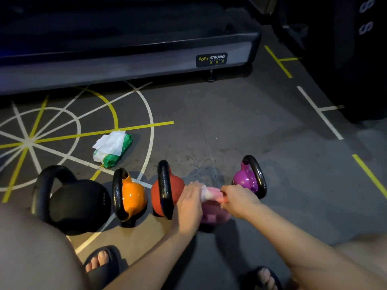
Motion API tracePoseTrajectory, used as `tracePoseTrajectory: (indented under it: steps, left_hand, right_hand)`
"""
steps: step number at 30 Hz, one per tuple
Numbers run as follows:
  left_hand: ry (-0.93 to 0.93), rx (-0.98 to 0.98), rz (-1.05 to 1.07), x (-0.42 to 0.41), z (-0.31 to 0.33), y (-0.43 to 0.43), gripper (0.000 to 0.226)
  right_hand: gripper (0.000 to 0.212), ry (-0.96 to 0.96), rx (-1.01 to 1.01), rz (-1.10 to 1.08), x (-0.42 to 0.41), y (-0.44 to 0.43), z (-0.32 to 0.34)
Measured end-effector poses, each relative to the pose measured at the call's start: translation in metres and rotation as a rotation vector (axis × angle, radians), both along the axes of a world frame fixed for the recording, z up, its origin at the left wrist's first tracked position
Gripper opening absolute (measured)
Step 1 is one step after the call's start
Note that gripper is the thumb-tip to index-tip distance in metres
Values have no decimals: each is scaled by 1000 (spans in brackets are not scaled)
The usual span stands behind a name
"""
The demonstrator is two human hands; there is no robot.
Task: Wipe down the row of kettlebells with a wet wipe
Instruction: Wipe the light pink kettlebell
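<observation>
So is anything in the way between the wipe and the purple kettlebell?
Only the person's own right hand, gripping the pink kettlebell by its handle, sits between the wet wipe in the left hand and the purple kettlebell. Nothing else visible lies there.

Five kettlebells stand in a row on the grey floor: black kettlebell, orange kettlebell, red kettlebell, pink kettlebell, purple kettlebell. The left hand holds a white wet wipe against the pink kettlebell's handle; the right hand grips that handle's other end. A green wipe pack lies beyond the row, near a treadmill base.
</observation>
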State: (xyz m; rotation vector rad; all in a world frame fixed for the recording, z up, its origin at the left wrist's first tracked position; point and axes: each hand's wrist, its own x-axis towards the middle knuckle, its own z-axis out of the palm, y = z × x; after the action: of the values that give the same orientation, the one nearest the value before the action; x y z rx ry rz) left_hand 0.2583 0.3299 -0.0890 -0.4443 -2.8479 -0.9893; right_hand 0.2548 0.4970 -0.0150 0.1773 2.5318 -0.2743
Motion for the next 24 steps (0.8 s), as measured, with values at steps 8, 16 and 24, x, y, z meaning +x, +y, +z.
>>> tracePoseTrajectory:
  steps: [8, 16, 24]
  left_hand:
    - [84, 70, -125, -5, -10, 26, 36]
    - [-340, 416, 257, 25, -17, 34, 47]
    - [-25, 371, -48, 9, -33, 26, 37]
  right_hand:
    - [29, -5, 150, -83, 16, 8, 7]
    - [34, -63, 163, -57, 6, 4, 7]
    - [33, -86, 143, -56, 3, 7, 8]
